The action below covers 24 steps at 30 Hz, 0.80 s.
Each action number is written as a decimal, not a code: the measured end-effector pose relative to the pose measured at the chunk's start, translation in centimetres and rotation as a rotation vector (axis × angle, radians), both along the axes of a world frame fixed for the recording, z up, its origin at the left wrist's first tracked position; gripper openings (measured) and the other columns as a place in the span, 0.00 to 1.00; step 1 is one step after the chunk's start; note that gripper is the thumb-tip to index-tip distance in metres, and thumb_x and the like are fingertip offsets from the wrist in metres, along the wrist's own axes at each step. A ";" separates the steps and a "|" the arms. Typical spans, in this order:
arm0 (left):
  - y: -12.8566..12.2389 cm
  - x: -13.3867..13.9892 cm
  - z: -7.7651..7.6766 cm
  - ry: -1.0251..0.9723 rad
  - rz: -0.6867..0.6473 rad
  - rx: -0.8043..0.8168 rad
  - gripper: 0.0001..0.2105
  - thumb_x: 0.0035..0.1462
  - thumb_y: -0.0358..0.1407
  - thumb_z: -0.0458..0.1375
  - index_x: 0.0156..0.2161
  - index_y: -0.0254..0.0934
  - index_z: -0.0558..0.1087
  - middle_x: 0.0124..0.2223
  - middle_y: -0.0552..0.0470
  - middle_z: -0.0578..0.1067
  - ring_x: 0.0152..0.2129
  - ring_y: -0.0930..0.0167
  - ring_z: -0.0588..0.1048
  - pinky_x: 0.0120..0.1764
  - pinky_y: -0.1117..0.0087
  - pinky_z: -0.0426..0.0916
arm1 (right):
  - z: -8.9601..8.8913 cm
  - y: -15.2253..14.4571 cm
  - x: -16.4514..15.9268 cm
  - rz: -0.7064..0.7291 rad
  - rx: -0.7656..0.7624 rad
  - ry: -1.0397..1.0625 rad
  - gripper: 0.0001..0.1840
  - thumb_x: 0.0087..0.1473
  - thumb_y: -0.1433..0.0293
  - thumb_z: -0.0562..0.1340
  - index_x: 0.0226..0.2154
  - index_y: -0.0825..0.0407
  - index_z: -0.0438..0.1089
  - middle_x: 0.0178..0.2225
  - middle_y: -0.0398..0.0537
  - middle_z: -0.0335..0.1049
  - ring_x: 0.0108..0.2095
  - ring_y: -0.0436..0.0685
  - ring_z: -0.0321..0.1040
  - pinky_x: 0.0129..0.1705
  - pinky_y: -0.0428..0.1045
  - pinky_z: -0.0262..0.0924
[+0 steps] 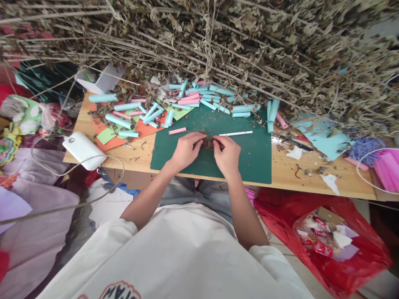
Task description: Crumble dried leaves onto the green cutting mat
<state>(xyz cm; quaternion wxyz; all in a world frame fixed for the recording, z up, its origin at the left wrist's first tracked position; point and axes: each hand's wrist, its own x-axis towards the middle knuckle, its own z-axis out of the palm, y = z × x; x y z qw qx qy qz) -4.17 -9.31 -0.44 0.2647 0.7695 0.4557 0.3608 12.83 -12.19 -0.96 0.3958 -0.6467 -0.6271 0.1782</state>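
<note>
A small clump of crumbled dried plant matter (208, 142) lies on the green cutting mat (252, 162), between my two hands. My left hand (188, 150) touches the clump's left side, thumb and fingers closed at its edge. On the other side, my right hand (227, 154) has its thumb and fingertips pinched on the brown bits. A thin white stick, perhaps a pen (236, 133), lies just beyond my right hand. One pink paper tube (177, 131) rests near my left fingers. Several blue paper tubes (118, 121) and pink ones are heaped along the back of the mat.
Bundled dried stalks and leaves (187, 41) overhang the back of the wooden table (140, 155). A white device (84, 150) with a cable sits at the left edge. Blue paper (324, 135) and a dark pen (296, 143) lie right. A red bag (280, 211) hangs below.
</note>
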 end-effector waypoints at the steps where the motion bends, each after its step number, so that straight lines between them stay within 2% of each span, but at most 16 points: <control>1: 0.0 -0.1 0.0 -0.026 0.005 0.020 0.13 0.64 0.30 0.50 0.46 0.36 0.76 0.46 0.46 0.79 0.45 0.68 0.77 0.50 0.65 0.71 | 0.1 0.0 0.1 -0.020 0.010 0.015 0.12 0.57 0.70 0.57 0.38 0.51 0.76 0.37 0.51 0.77 0.34 0.55 0.73 0.40 0.51 0.71; 4: 0.3 -1.5 0.3 -0.006 0.119 0.104 0.14 0.65 0.31 0.49 0.48 0.37 0.76 0.47 0.46 0.78 0.46 0.68 0.75 0.51 0.64 0.69 | 0.3 0.0 0.7 -0.098 0.038 0.018 0.12 0.57 0.69 0.57 0.38 0.51 0.76 0.37 0.51 0.77 0.32 0.55 0.72 0.37 0.51 0.69; 7: 1.0 -3.7 0.5 0.150 0.208 0.139 0.13 0.64 0.33 0.51 0.49 0.37 0.75 0.47 0.43 0.76 0.47 0.63 0.72 0.52 0.59 0.66 | 0.4 -0.3 1.4 -0.080 0.026 -0.034 0.11 0.56 0.68 0.59 0.37 0.51 0.77 0.34 0.50 0.76 0.30 0.55 0.70 0.37 0.52 0.67; 10: 1.7 -4.9 0.3 0.318 0.194 0.111 0.12 0.61 0.33 0.55 0.49 0.37 0.75 0.47 0.40 0.74 0.48 0.57 0.69 0.52 0.54 0.65 | 0.4 -0.7 1.3 -0.038 -0.016 -0.113 0.10 0.56 0.66 0.60 0.37 0.51 0.77 0.30 0.48 0.74 0.27 0.55 0.67 0.38 0.52 0.65; 13: 2.3 -4.9 -0.1 0.401 0.151 0.090 0.11 0.62 0.34 0.53 0.46 0.37 0.76 0.43 0.40 0.73 0.45 0.57 0.68 0.50 0.54 0.65 | 0.5 -0.8 0.5 0.014 -0.080 -0.172 0.13 0.56 0.61 0.63 0.40 0.50 0.76 0.32 0.49 0.74 0.29 0.55 0.67 0.37 0.52 0.64; 15: 2.4 -4.5 -0.1 0.375 0.140 0.079 0.11 0.64 0.35 0.52 0.43 0.38 0.76 0.41 0.41 0.73 0.44 0.58 0.69 0.49 0.55 0.65 | 0.4 -0.8 0.0 0.044 -0.101 -0.206 0.14 0.55 0.59 0.64 0.40 0.50 0.76 0.34 0.50 0.73 0.32 0.57 0.69 0.38 0.51 0.64; 18: 2.2 -4.1 0.3 0.223 0.089 0.054 0.10 0.65 0.35 0.51 0.44 0.39 0.74 0.42 0.44 0.74 0.44 0.62 0.70 0.49 0.60 0.65 | 0.3 -0.7 -0.3 0.080 -0.082 -0.204 0.09 0.57 0.65 0.63 0.37 0.49 0.77 0.35 0.50 0.73 0.36 0.57 0.70 0.40 0.51 0.64; 21: 1.5 -3.7 0.7 0.050 0.040 0.014 0.08 0.64 0.35 0.52 0.44 0.38 0.73 0.45 0.46 0.75 0.43 0.67 0.72 0.48 0.65 0.67 | 0.3 -0.7 -0.2 0.074 0.002 -0.087 0.08 0.58 0.69 0.61 0.34 0.50 0.77 0.35 0.50 0.73 0.36 0.56 0.70 0.41 0.52 0.65; 24: 1.1 -3.0 0.5 -0.051 0.055 -0.029 0.07 0.62 0.35 0.56 0.43 0.37 0.73 0.44 0.47 0.76 0.40 0.69 0.74 0.44 0.68 0.70 | 0.6 -0.8 -0.1 0.004 0.091 0.068 0.08 0.58 0.68 0.61 0.33 0.49 0.77 0.37 0.49 0.73 0.36 0.55 0.71 0.41 0.52 0.67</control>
